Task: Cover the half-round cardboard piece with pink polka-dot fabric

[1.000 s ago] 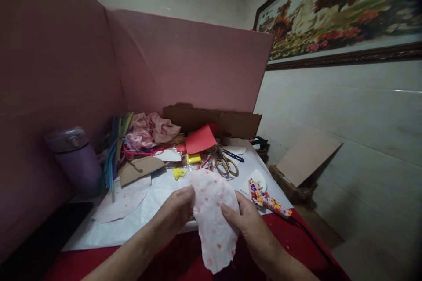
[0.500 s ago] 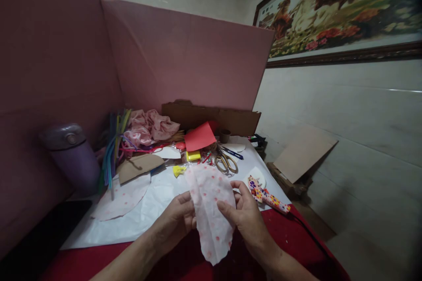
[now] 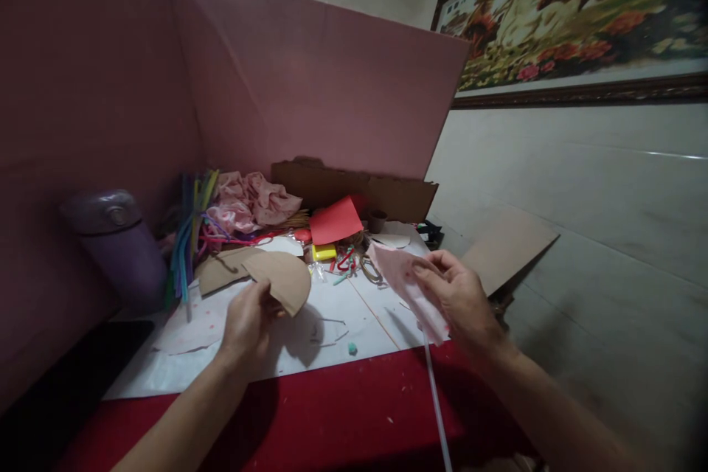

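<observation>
My left hand [image 3: 247, 321] pinches a tan cardboard half-round piece [image 3: 282, 278] and holds it just above the white paper sheet [image 3: 332, 324]. My right hand [image 3: 462, 299] grips a pale pink spotted paper piece [image 3: 406, 284], lifted over the table's right side. A thin white stick [image 3: 436, 402] runs down from under that hand across the red tablecloth [image 3: 343, 413]. The two hands are apart, about a third of the view between them.
At the back lie a red paper [image 3: 333, 220], crumpled pink fabric [image 3: 251, 206], coloured pipe cleaners [image 3: 191, 236], a yellow block [image 3: 324, 252], scissors [image 3: 370, 265] and a cardboard box [image 3: 354, 188]. A purple flask [image 3: 119, 247] stands left. Pink partition boards [image 3: 310, 88] wall in the table.
Both hands held the pink spotted piece together; now the right hand alone holds it, moved right, and the left hand has picked up the tan cardboard piece.
</observation>
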A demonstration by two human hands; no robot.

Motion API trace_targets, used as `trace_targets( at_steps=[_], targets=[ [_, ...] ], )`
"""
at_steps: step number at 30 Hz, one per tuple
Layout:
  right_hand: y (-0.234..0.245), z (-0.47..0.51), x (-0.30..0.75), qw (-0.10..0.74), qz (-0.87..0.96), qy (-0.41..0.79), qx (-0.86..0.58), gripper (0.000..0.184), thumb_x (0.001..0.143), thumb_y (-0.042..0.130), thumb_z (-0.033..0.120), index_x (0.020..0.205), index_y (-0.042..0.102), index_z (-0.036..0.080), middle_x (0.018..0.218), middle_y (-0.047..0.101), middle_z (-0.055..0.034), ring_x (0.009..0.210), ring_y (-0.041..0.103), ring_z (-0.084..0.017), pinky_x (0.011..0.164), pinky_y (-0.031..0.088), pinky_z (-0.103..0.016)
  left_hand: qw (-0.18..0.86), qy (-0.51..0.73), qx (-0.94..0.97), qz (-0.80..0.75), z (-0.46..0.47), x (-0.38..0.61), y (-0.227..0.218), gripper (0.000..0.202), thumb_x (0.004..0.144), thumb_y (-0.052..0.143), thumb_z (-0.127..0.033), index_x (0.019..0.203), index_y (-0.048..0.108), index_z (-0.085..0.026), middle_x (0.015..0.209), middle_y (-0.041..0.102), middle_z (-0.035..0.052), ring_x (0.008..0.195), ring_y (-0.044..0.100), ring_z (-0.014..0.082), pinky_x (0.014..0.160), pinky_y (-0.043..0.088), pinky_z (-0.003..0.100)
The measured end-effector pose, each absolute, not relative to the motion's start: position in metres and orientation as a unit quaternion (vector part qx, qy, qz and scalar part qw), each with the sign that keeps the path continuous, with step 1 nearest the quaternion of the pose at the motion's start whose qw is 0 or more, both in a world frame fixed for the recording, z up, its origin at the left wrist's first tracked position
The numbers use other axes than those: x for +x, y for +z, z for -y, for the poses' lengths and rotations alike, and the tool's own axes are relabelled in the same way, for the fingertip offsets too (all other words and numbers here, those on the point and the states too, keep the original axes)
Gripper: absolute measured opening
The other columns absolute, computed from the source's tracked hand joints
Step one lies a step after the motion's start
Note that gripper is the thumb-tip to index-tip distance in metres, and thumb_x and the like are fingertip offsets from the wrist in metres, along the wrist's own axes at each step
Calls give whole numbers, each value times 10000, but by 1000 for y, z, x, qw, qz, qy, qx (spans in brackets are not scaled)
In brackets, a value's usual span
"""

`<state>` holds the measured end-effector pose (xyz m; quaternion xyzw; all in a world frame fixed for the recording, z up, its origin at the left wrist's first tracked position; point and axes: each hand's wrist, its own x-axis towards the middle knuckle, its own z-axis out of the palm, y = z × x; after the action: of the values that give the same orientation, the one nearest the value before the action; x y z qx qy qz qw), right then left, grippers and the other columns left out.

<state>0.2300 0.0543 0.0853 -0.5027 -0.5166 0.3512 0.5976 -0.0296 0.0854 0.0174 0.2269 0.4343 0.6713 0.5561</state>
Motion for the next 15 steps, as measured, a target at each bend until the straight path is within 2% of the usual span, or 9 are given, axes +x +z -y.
trace_targets(
  at_steps=[1,5,10,12,14,15],
  targets=[
    [88,-56,229,598,535,321,-503,242,738,679,380,714,505,213,588,508,57,507,437,-117,490,333,-238,545,680,223,-437,-88,-36,19,134,876,552,-267,873,598,-141,722,595,-19,514,531,87,426,429,214],
    [89,-63,211,581,590,270,-492,192,775,633,355,718,518,212,649,515,39,603,468,-140,555,356,-249,526,703,205,-433,-93,-49,26,159,881,551,-267,967,599,-142,830,616,9,591,566,105,492,481,247],
    [78,-79,189,536,642,265,-480,202,823,559,319,667,531,194,627,501,29,617,459,-144,577,362,-252,522,719,169,-427,-91,-49,35,282,871,564,-296,1119,575,-162,1077,623,75,842,628,192,687,540,381],
    [74,-88,183,520,657,263,-477,224,829,541,316,644,531,190,610,499,24,598,447,-142,562,361,-252,509,735,147,-422,-90,-48,40,217,870,564,-251,1060,597,-151,1010,640,57,787,631,172,657,540,347],
    [73,-94,174,510,673,256,-471,229,842,527,327,660,531,187,627,509,18,607,450,-140,566,365,-248,496,754,125,-413,-91,-49,44,99,862,535,-141,895,628,-138,822,648,11,655,612,122,574,517,249],
    [73,-96,169,503,683,253,-464,228,856,513,339,687,534,186,654,524,13,626,463,-140,579,373,-246,489,763,117,-405,-91,-50,46,130,847,513,-88,820,629,-140,743,638,-5,612,600,106,545,500,210]
  ],
)
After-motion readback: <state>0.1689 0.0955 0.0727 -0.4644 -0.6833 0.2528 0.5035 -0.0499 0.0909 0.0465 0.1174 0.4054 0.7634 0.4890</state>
